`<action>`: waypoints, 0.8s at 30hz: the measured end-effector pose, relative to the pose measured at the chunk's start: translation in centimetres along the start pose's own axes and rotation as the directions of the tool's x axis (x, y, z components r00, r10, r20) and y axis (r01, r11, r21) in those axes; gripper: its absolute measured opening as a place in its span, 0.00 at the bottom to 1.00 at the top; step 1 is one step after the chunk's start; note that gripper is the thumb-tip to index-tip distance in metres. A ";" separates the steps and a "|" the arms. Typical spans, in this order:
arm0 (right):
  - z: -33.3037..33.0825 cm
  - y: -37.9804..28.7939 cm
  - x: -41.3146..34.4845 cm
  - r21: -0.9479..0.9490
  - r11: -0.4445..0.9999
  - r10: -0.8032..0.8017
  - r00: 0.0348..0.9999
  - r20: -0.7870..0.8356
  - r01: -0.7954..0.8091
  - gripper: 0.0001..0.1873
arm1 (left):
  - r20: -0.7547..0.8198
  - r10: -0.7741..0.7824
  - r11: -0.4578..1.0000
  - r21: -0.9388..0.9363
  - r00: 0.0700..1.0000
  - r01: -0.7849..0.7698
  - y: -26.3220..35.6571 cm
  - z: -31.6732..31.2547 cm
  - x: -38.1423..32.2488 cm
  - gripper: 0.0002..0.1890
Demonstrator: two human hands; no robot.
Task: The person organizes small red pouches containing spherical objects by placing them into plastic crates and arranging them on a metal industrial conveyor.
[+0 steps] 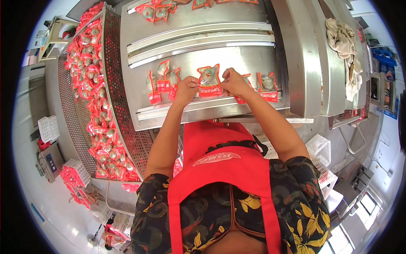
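Note:
A clear and red plastic pouch (209, 76) with an egg-like item inside lies flat before me on the steel bed (250, 58) of what looks like a vacuum sealer. My left hand (187, 90) pinches its lower left edge, and my right hand (236, 83) pinches its right edge. The red printed end points toward me, near the front sealing bar (161, 111). Left of my left hand lie several similar pouches (154, 87). Another filled pouch (267, 83) rests to the right, and one (246, 79) is partly hidden behind my right hand.
At left, a perforated metal trough (115, 63) holds a heap of filled pouches (103, 127). More pouches (155, 12) lie beyond the rear sealing bars (199, 41). A bulky steel housing (304, 63) bounds the right side, with a crumpled cloth (342, 38) on it. White crates (318, 147) stand behind.

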State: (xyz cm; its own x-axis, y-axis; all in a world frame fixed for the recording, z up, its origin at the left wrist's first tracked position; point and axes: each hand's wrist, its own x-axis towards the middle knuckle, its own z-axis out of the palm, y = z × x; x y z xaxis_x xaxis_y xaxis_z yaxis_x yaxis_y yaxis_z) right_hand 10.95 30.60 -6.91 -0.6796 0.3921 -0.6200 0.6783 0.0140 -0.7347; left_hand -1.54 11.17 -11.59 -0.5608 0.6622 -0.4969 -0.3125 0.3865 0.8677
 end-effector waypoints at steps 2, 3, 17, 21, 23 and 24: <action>0.2 1.5 0.6 -0.106 0.985 -0.137 0.990 -0.029 0.134 0.17 | 0.013 -0.004 1.000 0.001 1.000 0.004 0.5 0.2 -0.1 0.12; 0.3 1.7 0.4 -0.243 0.953 -0.198 0.979 -0.052 0.180 0.17 | 0.039 -0.003 1.000 0.004 0.999 0.002 0.3 0.3 -0.1 0.12; -0.3 -1.2 -3.5 -0.081 0.996 -0.046 0.996 -0.076 0.039 0.14 | -0.020 0.063 0.995 0.083 0.998 -0.061 1.4 1.8 0.5 0.14; 0.2 1.6 -1.8 -0.423 0.887 -0.259 0.959 -0.118 0.187 0.18 | 0.182 0.091 0.975 0.183 0.979 -0.125 0.1 0.9 1.2 0.16; 0.0 1.3 -2.7 -0.575 0.795 -0.301 0.948 -0.100 0.191 0.18 | 0.209 0.008 0.969 0.241 0.978 -0.059 -0.2 1.3 0.6 0.17; -0.2 -0.2 -3.9 -0.605 0.779 -0.278 0.955 -0.104 0.161 0.17 | 0.217 -0.036 0.962 0.270 0.975 -0.024 -0.1 1.5 0.1 0.18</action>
State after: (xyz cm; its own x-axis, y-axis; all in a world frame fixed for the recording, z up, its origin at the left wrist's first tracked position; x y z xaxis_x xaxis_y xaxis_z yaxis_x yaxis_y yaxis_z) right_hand 13.55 29.26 -4.33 -0.8088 0.4658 -0.3589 0.5880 0.6311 -0.5059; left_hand -0.43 12.12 -11.74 -0.3690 0.7715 -0.5184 -0.0799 0.5293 0.8446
